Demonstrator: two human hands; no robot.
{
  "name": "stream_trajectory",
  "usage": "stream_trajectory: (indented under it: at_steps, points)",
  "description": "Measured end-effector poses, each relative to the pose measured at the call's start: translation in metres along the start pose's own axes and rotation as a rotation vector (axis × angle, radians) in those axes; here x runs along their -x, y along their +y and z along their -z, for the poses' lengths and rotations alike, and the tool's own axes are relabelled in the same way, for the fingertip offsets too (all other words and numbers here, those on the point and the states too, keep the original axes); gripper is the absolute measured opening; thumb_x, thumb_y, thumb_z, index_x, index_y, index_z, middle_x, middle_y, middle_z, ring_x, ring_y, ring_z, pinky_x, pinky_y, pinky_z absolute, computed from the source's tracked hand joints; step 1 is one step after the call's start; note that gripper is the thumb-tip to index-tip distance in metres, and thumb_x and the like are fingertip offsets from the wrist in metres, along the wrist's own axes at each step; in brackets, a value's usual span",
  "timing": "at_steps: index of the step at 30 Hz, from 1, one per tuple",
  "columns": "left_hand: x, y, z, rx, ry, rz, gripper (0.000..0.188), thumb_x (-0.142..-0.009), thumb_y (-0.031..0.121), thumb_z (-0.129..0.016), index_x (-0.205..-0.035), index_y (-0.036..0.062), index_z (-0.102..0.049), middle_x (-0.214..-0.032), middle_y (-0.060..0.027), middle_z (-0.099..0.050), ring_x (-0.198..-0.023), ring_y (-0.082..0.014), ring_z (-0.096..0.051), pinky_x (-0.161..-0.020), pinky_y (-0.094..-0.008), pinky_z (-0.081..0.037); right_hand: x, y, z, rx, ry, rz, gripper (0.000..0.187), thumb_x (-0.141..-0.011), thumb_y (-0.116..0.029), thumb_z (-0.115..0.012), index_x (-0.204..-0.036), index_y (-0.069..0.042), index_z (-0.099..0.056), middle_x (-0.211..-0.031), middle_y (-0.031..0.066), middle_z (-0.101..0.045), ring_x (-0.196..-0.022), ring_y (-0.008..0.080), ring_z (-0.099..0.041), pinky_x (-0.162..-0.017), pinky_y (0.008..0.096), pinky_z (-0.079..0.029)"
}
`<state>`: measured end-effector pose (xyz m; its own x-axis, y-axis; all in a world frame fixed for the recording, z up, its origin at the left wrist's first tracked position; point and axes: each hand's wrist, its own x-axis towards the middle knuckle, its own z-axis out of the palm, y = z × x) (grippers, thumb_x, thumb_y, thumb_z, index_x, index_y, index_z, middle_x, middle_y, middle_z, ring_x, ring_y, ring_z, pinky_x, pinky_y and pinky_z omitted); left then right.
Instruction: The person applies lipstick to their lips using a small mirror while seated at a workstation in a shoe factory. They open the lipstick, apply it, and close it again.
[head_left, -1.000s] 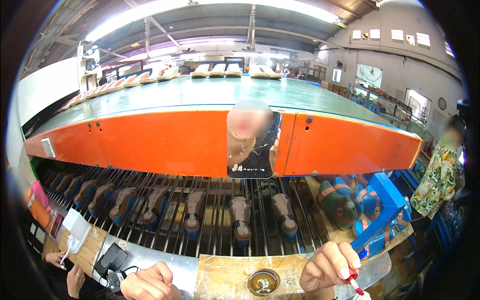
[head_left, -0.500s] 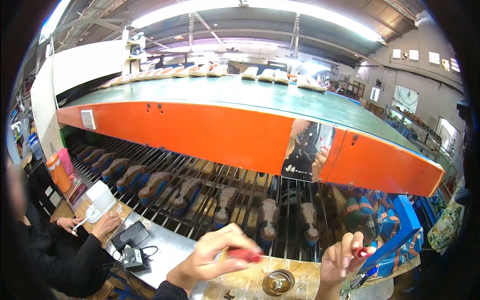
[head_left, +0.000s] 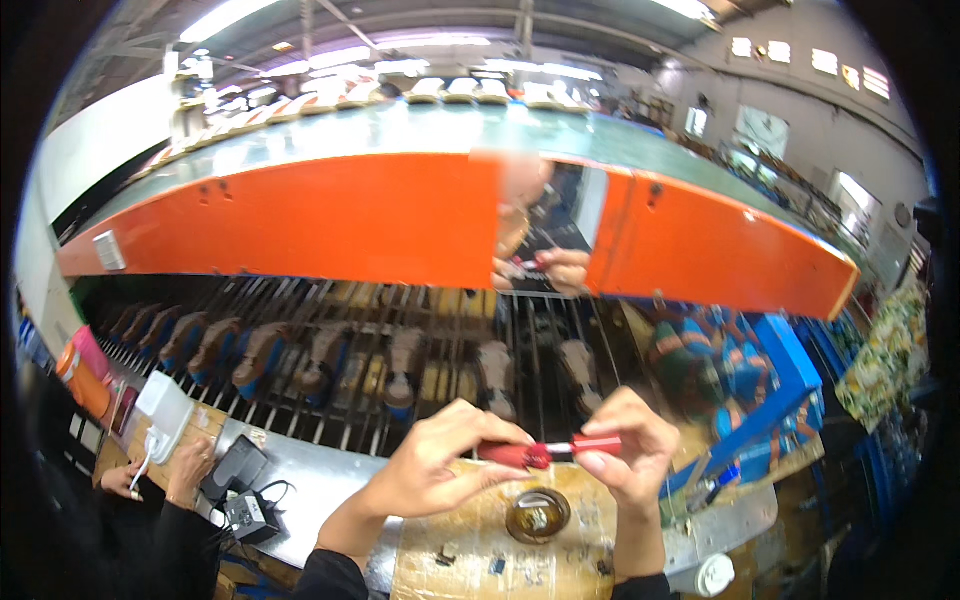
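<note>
My left hand (head_left: 435, 460) is closed around a small red tube (head_left: 508, 455) that looks like a lip gloss tube. Its dark red glossy end points toward my right hand (head_left: 632, 448). Pinched in the right fingers is a red cap (head_left: 597, 445), with a short pale stem running from it to the tube's end. Whether the stem sits inside the tube I cannot tell. Both hands are raised above a tape-covered cardboard surface (head_left: 450, 545), on which stands a round amber glass dish (head_left: 538, 516).
Shoes (head_left: 404, 365) lie on a roller rack (head_left: 350, 430) below an orange-sided conveyor (head_left: 380, 215). A small mirror (head_left: 565, 215) hangs on that side. To the left, a co-worker's hands (head_left: 190, 470) are near a white container (head_left: 165, 405). A blue frame (head_left: 785, 360) stands right.
My hands have come together, bringing the cap and stem in line with the red tube. The view has shifted, showing more of the cardboard surface and a white lid at lower right.
</note>
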<state>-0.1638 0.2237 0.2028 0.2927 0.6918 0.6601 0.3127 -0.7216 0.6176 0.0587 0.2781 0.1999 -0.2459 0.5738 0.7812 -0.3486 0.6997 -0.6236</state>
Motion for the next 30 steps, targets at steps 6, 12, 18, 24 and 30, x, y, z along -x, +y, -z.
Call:
stream_trajectory:
  at_steps: [6, 12, 18, 24, 30]
  points:
    - [-0.005, -0.006, -0.005, 0.023, 0.066, -0.02, 0.032, -0.071, 0.007, -0.082, -0.098, 0.0, -0.069, -0.088, -0.0105, -0.071, -0.079, -0.0184, -0.062, -0.069, -0.0288, -0.049, 0.002, 0.006, 0.005, 0.0, 0.03, 0.07, 0.025, -0.068, 0.005, -0.078, -0.091, 0.003, -0.069, -0.085, 0.0111, -0.064, -0.075, 0.0156, -0.06, -0.066, 0.0258, -0.048]
    - [-0.003, -0.005, 0.0, 0.001, 0.035, 0.015, 0.031, -0.074, 0.008, -0.079, -0.102, 0.0011, -0.069, -0.095, -0.009, -0.07, -0.082, -0.0205, -0.061, -0.073, -0.0311, -0.049, 0.006, 0.006, 0.002, -0.136, 0.153, 0.096, 0.026, -0.064, 0.0, -0.079, -0.088, 0.002, -0.07, -0.08, 0.0121, -0.066, -0.071, 0.0166, -0.06, -0.064, 0.0259, -0.046]
    - [-0.004, 0.002, 0.005, -0.141, -0.065, -0.048, 0.031, -0.077, 0.014, -0.079, -0.104, 0.0031, -0.068, -0.091, -0.0059, -0.071, -0.076, -0.0201, -0.06, -0.072, -0.0316, -0.045, 0.0, -0.003, 0.003, 0.165, -0.133, 0.112, 0.027, -0.066, 0.0, -0.079, -0.091, 0.002, -0.071, -0.078, 0.0119, -0.068, -0.067, 0.0169, -0.062, -0.06, 0.0264, -0.048]
    - [0.01, 0.029, 0.005, -0.119, -0.188, -0.07, 0.028, -0.08, 0.017, -0.077, -0.103, 0.0026, -0.07, -0.079, -0.0057, -0.069, -0.062, -0.0182, -0.059, -0.068, -0.0301, -0.044, 0.007, -0.032, -0.004, 0.761, -0.425, 0.295, 0.036, -0.063, -0.035, -0.088, -0.069, -0.006, -0.068, -0.058, 0.0023, -0.058, -0.045, 0.0158, -0.054, -0.044, 0.0261, -0.042]
    - [0.036, 0.038, 0.0, -0.184, -0.105, -0.015, 0.03, -0.075, 0.025, -0.079, -0.093, 0.0019, -0.074, -0.075, -0.0043, -0.071, -0.057, -0.0186, -0.06, -0.063, -0.0312, -0.043, 0.012, -0.049, -0.008, 0.743, -0.486, 0.311, 0.038, -0.077, -0.032, -0.08, -0.098, -0.001, -0.07, -0.073, 0.004, -0.062, -0.055, 0.0148, -0.059, -0.05, 0.0264, -0.048]
